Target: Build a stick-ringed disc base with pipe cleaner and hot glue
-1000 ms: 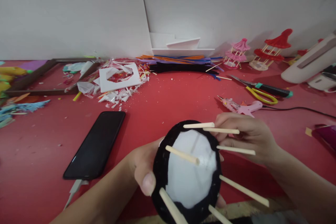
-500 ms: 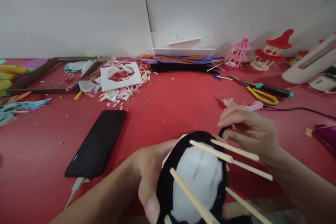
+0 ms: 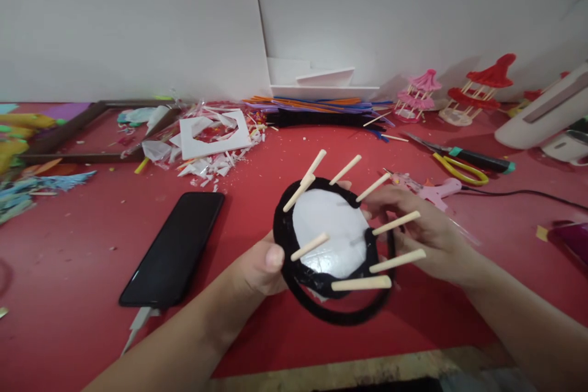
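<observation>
A round white disc (image 3: 328,229) with a fuzzy black rim tilts toward me above the table. Several pale wooden sticks (image 3: 397,222) stand up around that rim. My left hand (image 3: 264,269) grips the rim at its left side, thumb on top and other fingers mostly hidden beneath. From the rim, a loose black pipe cleaner (image 3: 342,317) curves in a loop below the disc and up to the right. At the right side my right hand (image 3: 413,229) is closed with bent fingers on the pipe cleaner, close to the rim; its fingertips are partly covered.
A black phone (image 3: 172,248) with a cable lies left. Foam scraps (image 3: 215,135), a brown frame (image 3: 87,158) and coloured pipe cleaners (image 3: 321,104) lie farther back. Right are a pink glue gun (image 3: 438,192), pliers (image 3: 478,158), yellow-handled scissors (image 3: 459,170) and small pagoda models (image 3: 478,95).
The disc has moved up and away from me and turned, with more sticks in sight. The pipe cleaner's loop now shows below it. My right hand has come closer to the rim.
</observation>
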### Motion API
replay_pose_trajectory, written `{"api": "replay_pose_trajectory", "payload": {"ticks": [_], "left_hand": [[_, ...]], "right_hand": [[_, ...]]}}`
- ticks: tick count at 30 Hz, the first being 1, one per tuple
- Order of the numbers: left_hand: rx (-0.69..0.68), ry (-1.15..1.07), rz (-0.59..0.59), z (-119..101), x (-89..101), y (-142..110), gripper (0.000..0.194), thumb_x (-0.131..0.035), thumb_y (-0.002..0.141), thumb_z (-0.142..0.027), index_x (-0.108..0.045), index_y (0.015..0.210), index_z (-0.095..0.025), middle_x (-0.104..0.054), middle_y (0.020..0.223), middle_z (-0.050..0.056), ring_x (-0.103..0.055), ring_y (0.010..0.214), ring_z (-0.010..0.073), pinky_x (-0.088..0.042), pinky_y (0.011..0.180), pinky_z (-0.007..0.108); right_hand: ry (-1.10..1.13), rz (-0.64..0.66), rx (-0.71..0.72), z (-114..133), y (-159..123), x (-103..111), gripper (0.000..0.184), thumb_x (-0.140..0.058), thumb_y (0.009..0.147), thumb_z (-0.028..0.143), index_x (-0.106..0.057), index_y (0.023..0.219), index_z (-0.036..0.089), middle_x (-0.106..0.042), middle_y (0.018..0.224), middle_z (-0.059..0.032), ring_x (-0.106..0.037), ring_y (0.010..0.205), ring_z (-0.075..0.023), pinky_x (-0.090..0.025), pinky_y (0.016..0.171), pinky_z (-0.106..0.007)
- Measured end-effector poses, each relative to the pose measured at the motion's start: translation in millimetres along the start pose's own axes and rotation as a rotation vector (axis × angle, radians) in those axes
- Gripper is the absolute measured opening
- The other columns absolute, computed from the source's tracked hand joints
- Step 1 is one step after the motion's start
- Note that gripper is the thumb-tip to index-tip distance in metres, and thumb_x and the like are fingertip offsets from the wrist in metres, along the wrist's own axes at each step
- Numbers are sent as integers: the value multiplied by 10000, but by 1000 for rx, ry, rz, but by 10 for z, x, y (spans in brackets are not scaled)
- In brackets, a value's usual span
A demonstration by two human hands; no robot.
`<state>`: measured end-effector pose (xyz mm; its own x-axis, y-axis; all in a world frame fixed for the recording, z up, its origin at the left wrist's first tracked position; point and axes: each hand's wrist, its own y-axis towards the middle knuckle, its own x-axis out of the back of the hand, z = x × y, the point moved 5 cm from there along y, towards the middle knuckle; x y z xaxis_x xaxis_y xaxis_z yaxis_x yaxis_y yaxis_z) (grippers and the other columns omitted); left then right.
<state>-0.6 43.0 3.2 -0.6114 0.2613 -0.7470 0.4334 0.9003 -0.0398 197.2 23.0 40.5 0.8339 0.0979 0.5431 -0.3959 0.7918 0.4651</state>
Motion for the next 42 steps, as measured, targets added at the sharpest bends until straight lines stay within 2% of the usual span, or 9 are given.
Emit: {"api": "replay_pose_trajectory", "payload": {"ticks": [5, 11, 15, 19, 22, 28, 31, 35, 42], "left_hand": [[208, -34, 201, 12, -203, 33, 861, -852, 513, -512, -599, 1298, -264, -775, 1051, 115, -709, 1035, 410, -593, 834, 504], [28, 0, -181, -59, -17, 134, 515, -851, 609, -378, -643, 1054, -224, -767, 954, 52, -727, 951, 268, -605, 813, 385], [-22, -11, -358, -68, 32, 167, 356, -822, 643, -220, -594, 915, -193, -737, 879, 30, -719, 830, 191, -601, 831, 350], [-65, -87, -433, -105, 50, 197, 243, -765, 731, -256, -582, 877, -191, -712, 874, 28, -728, 872, 217, -599, 863, 372], [-180, -117, -519, -200, 104, 181, 224, -752, 758, -311, -582, 869, -218, -681, 802, -10, -728, 828, 207, -594, 881, 391], [-452, 5, -407, -404, -11, 79, 403, -811, 708, -241, -543, 997, -326, -715, 967, -54, -717, 920, 187, -557, 930, 396], [-295, 28, -352, -292, -58, 90, 499, -827, 684, -292, -509, 1066, -325, -723, 1008, -26, -736, 935, 252, -569, 875, 452], [-114, -7, -343, -147, -49, 112, 443, -812, 701, -379, -518, 1011, -263, -721, 985, 18, -732, 976, 323, -577, 854, 496], [-90, -58, -359, -147, -27, 117, 373, -746, 764, -463, -566, 1013, -251, -691, 1022, 23, -740, 919, 280, -561, 927, 471]], "right_hand": [[-36, 6, 27, -2, -1, 41, 171, -612, 907, 156, -637, 1048, 248, -591, 786, 9, -570, 669, -115, -474, 602, -252], [5, 244, -49, 31, -62, -165, 714, -827, 746, 352, -456, 1347, 250, -647, 1006, -24, -628, 844, -128, -544, 762, -236], [42, 255, -6, 123, -43, -254, 304, -577, 950, 450, -558, 1147, 219, -578, 713, 44, -522, 567, -67, -441, 549, -170], [16, 283, 100, 245, -32, -241, 493, -288, 1005, 587, -592, 980, 200, -564, 632, 27, -484, 507, -80, -387, 501, -202], [-228, 335, 98, 195, -61, -286, 458, -264, 1049, 451, -600, 863, 202, -622, 643, -2, -569, 561, -112, -416, 561, -237], [-644, 3, -222, -171, -10, -222, 276, -424, 1006, 335, -633, 907, 185, -721, 845, -78, -684, 734, -205, -491, 634, -317], [-577, -11, -211, -269, 57, -64, 231, -463, 984, 324, -653, 998, 192, -706, 1021, -97, -677, 960, -241, -529, 861, -422], [-738, -70, -154, -583, -79, 536, 296, -473, 907, 213, -644, 1147, 201, -681, 1142, -138, -638, 1072, -311, -489, 947, -521], [-880, 31, 36, -1328, -503, 1113, 244, -593, 745, 265, -691, 969, 263, -731, 845, -96, -689, 707, -301, -509, 552, -410]]}}
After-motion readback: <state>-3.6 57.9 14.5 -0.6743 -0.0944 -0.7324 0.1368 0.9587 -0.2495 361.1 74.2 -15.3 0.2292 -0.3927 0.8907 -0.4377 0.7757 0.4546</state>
